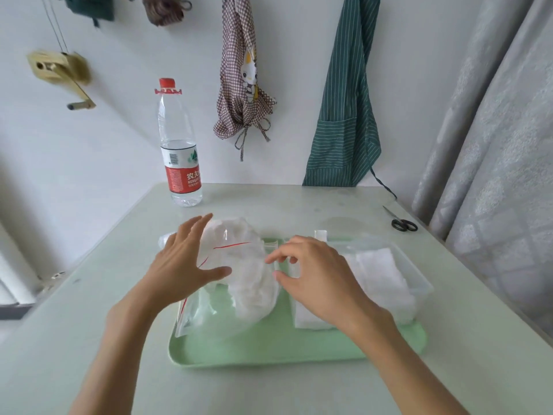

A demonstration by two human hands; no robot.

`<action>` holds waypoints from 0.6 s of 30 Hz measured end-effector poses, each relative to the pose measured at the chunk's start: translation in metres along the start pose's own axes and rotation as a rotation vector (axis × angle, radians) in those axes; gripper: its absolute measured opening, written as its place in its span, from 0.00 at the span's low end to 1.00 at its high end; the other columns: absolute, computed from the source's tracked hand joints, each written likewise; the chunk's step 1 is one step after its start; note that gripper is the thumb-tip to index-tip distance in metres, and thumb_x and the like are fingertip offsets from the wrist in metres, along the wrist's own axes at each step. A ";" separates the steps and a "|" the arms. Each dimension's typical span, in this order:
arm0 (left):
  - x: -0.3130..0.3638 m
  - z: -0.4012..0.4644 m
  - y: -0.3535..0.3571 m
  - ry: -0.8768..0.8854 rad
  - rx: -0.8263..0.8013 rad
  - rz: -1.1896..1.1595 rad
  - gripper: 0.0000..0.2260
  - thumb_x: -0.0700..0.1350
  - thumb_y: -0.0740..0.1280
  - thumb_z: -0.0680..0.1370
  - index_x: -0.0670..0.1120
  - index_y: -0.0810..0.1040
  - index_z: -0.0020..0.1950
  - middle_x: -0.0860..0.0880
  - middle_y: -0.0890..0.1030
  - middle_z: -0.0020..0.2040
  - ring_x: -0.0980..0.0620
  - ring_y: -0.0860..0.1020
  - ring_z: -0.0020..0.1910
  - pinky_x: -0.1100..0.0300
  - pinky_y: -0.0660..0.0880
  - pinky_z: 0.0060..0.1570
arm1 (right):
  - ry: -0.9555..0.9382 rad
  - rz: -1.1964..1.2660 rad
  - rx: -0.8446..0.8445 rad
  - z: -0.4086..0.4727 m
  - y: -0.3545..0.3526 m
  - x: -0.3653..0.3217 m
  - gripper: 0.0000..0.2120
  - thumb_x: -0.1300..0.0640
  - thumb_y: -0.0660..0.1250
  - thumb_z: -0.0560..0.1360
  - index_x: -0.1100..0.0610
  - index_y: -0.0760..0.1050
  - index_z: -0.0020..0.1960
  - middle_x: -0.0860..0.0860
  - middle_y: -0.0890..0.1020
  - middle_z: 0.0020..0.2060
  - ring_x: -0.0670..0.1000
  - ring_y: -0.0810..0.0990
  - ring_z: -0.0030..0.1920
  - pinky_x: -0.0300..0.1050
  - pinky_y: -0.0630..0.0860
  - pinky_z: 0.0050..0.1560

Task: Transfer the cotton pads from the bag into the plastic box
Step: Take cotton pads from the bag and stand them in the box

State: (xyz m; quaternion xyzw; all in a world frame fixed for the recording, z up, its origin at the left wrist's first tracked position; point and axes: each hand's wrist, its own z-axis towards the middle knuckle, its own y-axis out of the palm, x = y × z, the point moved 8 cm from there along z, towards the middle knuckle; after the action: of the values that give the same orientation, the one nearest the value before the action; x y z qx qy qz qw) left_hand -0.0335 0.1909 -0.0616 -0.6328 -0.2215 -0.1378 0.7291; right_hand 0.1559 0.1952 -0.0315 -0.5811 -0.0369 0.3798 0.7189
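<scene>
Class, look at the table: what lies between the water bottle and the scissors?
In the head view, nothing lies on the stretch of table between the water bottle and the scissors; it is bare.

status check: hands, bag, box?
Left hand open, over clear zip bag of cotton pads. Right hand open, fingers loosely curled beside it. Clear plastic box on green tray holds some pads. Nothing blocking.

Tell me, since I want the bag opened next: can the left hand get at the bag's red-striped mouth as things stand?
Probably yes. The left hand hovers open right over the bag, nothing between them.
</scene>
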 end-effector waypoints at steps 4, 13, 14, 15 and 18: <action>-0.003 0.013 0.003 -0.014 0.028 0.159 0.21 0.61 0.63 0.75 0.58 0.71 0.68 0.56 0.64 0.73 0.49 0.62 0.71 0.51 0.66 0.63 | 0.077 -0.025 0.040 0.012 0.019 -0.006 0.07 0.54 0.67 0.74 0.45 0.78 0.51 0.41 0.74 0.45 0.44 0.75 0.48 0.39 0.62 0.40; 0.006 0.011 -0.007 -0.201 0.367 0.163 0.14 0.52 0.59 0.79 0.46 0.80 0.41 0.46 0.75 0.36 0.40 0.71 0.42 0.57 0.63 0.36 | 0.116 -0.145 0.019 0.020 0.037 -0.007 0.08 0.53 0.63 0.77 0.51 0.81 0.50 0.47 0.72 0.49 0.49 0.72 0.55 0.41 0.68 0.45; 0.007 0.011 -0.007 -0.209 0.376 0.172 0.15 0.51 0.59 0.78 0.45 0.79 0.39 0.46 0.73 0.34 0.40 0.70 0.39 0.57 0.63 0.35 | 0.131 -0.167 0.034 0.020 0.039 -0.009 0.10 0.49 0.63 0.77 0.52 0.81 0.50 0.48 0.71 0.50 0.49 0.70 0.56 0.42 0.69 0.48; 0.008 0.012 -0.007 -0.210 0.377 0.187 0.15 0.51 0.59 0.78 0.45 0.79 0.39 0.46 0.74 0.34 0.39 0.71 0.39 0.57 0.63 0.35 | 0.146 -0.194 0.037 0.021 0.042 -0.009 0.13 0.46 0.62 0.78 0.53 0.80 0.50 0.49 0.71 0.51 0.50 0.69 0.57 0.43 0.68 0.51; 0.007 0.016 -0.008 -0.183 0.343 0.197 0.14 0.53 0.62 0.76 0.47 0.81 0.40 0.45 0.79 0.38 0.38 0.74 0.41 0.57 0.65 0.35 | 0.173 -0.309 0.028 0.025 0.049 -0.009 0.17 0.41 0.61 0.76 0.52 0.81 0.49 0.50 0.72 0.51 0.53 0.66 0.58 0.45 0.63 0.56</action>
State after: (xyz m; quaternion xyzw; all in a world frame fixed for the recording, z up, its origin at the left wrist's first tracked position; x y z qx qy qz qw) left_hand -0.0338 0.2056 -0.0498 -0.5279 -0.2439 0.0320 0.8129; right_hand 0.1122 0.2116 -0.0624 -0.5888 -0.0585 0.2139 0.7772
